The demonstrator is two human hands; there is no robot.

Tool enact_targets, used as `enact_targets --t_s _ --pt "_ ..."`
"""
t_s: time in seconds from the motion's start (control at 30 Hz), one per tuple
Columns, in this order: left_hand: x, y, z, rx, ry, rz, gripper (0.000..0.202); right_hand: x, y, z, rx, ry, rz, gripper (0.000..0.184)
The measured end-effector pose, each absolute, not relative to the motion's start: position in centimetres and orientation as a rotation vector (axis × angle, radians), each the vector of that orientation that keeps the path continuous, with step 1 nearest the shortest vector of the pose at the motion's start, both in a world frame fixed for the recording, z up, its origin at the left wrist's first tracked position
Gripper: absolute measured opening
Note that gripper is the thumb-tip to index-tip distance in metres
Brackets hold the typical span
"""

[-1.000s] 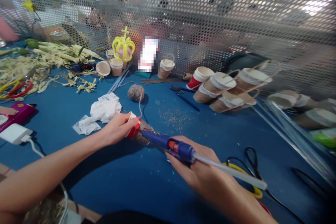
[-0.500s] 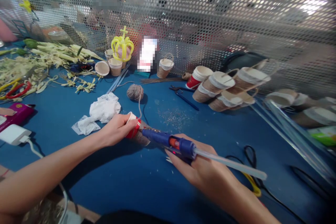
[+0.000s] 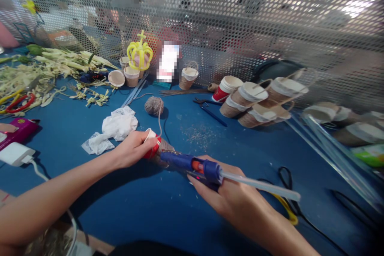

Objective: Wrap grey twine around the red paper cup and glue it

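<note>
My left hand (image 3: 133,149) is closed round a red paper cup (image 3: 153,146), tilted on its side and partly wrapped in grey-brown yarn. In my right hand (image 3: 231,190) is a blue glue gun (image 3: 183,161), a clear glue stick (image 3: 261,184) jutting from its back end. The gun's nozzle is at the yarn-covered part of the cup; whether it touches cannot be made out. From the cup a strand runs up to a ball of yarn (image 3: 154,105). Crumpled white cloth or tissue (image 3: 120,123) lies just behind my left hand.
Several yarn-wrapped cups (image 3: 251,95) stand at the right, near pliers (image 3: 210,111) and long clear glue sticks (image 3: 336,150). Pale husks (image 3: 33,74) and a yellow crown (image 3: 140,54) are at the back left. A perforated metal screen (image 3: 210,20) borders the table. A black cable (image 3: 318,228) runs at the right.
The glue gun in my right hand has shifted slightly left and down along the cup. My left hand keeps the cup in nearly the same place.
</note>
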State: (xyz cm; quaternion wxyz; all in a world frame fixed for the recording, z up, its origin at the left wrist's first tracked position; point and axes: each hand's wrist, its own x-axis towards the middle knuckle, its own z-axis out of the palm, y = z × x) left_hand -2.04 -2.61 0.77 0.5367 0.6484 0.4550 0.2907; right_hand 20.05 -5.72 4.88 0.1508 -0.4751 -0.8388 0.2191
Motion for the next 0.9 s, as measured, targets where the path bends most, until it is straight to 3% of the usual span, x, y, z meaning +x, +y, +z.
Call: enact_targets --t_s 0.37,0.67,0.9 --pt "-2.0 -2.8 0.9 1.564 1.071 0.687 0.033 20.0 -5.8 5.0 -1.353 -2.405 0.624 0.006" --pt "-2.2 -2.7 0.4 1.723 1.152 0.692 0.035 20.0 -4.2 4.9 -1.494 -2.253 0.664 0.017" --pt "-2.3 -2.8 0.6 1.803 1.139 0.680 0.031 19.9 -4.2 5.8 -1.470 -2.216 0.694 0.012"
